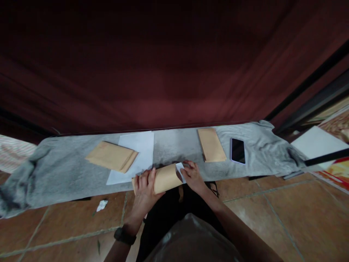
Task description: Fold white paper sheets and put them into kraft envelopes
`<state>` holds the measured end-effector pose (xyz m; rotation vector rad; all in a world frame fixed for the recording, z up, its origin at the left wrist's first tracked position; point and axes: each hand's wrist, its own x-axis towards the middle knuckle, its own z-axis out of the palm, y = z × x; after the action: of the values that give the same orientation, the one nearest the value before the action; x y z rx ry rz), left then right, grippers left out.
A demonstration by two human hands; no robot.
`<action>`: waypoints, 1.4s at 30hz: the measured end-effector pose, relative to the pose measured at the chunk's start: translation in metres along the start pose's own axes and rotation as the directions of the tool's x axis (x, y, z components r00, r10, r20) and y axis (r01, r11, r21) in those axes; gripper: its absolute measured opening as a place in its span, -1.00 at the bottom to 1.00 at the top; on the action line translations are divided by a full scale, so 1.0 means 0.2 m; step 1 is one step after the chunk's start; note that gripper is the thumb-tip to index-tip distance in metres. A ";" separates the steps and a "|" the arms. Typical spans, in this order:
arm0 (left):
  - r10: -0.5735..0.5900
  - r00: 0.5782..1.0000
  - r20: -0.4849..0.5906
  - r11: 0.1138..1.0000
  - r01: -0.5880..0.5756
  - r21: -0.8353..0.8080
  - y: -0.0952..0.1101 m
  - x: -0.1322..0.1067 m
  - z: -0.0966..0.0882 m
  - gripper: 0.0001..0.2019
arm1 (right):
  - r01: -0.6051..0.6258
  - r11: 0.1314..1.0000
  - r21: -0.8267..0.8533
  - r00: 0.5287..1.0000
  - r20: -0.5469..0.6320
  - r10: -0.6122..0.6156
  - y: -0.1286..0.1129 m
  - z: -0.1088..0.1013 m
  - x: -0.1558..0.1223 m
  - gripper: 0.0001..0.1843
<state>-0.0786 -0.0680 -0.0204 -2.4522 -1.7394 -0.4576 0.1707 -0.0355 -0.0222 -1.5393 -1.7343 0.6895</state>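
A brown paper envelope lies slantwise at the cloth's front edge, its right end gaping open. Across its left end my left hand is wrapped, fingers on top. My right hand pinches a folded white paper at the envelope's mouth; part of the paper seems to be inside. To the left, a stack of brown envelopes rests partly on white sheets. Another pile of brown envelopes sits to the right, beyond my right hand.
A grey cloth covers the narrow surface, with a phone at its right. Behind it rises a dark red panel. A crumpled white scrap lies on the tiled floor. White paper stands at the far right.
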 end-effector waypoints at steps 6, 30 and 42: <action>0.073 0.997 0.031 0.997 -0.072 -0.020 0.03 0.04 -0.01 0.03 | -0.068 0.995 0.075 0.993 0.098 0.061 -0.01 0.08 -0.01 -0.72; 0.114 0.993 -0.002 0.992 -0.114 -0.049 0.04 0.07 0.00 -0.07 | -0.295 0.909 0.295 0.930 -0.128 0.343 -0.03 0.02 -0.03 -0.84; -0.444 0.895 -0.044 0.761 0.351 -0.545 0.11 0.14 0.05 -0.11 | -0.413 0.574 0.707 0.850 0.074 0.521 0.08 0.06 0.02 -0.68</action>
<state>-0.0481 -0.0486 -0.0195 -2.2099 -2.3073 -1.3122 0.1709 -0.0289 -0.0402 -1.4146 -0.7437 1.2983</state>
